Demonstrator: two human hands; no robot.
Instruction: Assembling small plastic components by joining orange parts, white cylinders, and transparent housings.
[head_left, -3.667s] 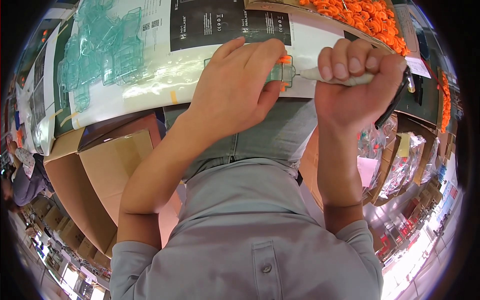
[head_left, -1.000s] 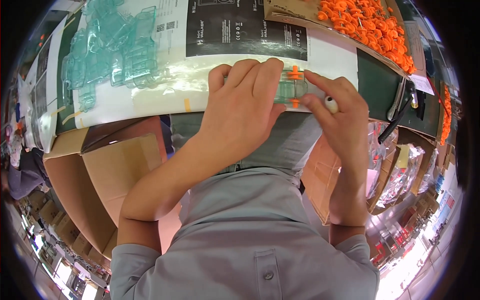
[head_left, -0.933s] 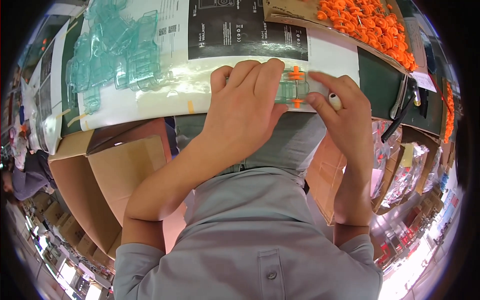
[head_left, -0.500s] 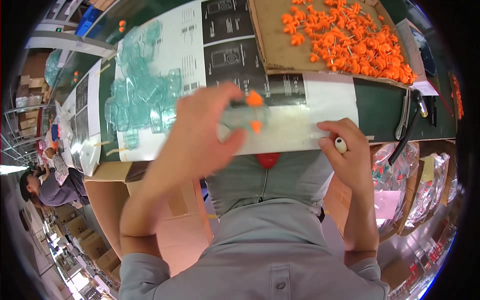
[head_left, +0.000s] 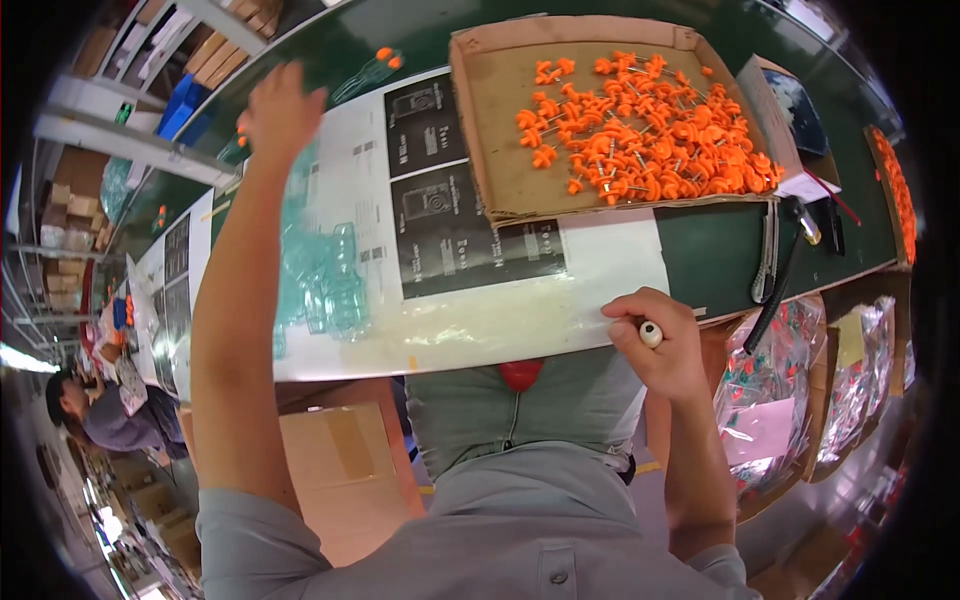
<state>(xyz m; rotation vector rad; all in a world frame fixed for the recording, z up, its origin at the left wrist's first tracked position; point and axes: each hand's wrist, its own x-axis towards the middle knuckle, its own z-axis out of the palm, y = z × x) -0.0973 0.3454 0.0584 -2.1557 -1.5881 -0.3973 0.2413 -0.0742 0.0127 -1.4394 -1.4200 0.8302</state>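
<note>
My left hand (head_left: 283,105) reaches to the far left of the table, fingers apart and extended, with nothing seen in it. An orange piece (head_left: 242,137) lies close beside it. To its right, near the far edge, is a clear plastic piece (head_left: 362,80) with two orange ends. Beneath my left forearm spreads a heap of clear, greenish plastic pieces (head_left: 325,280), partly hidden by the arm. My right hand (head_left: 655,340) rests over the table's near edge, closed around a tool with a round, cream-coloured handle end (head_left: 651,333); the rest of the tool is hidden.
A shallow cardboard box (head_left: 490,180) holds many orange plastic parts (head_left: 650,140) with metal pins. Printed black-and-white sheets (head_left: 430,220) cover the green table. A utility knife (head_left: 767,250) and a black-handled tool (head_left: 775,290) lie at right. Bagged parts (head_left: 760,400) stand below; another person (head_left: 120,415) sits far left.
My left hand has moved from the front middle to the far left and no longer shows the clear piece with orange ends. My right hand keeps its tool. The view has shifted.
</note>
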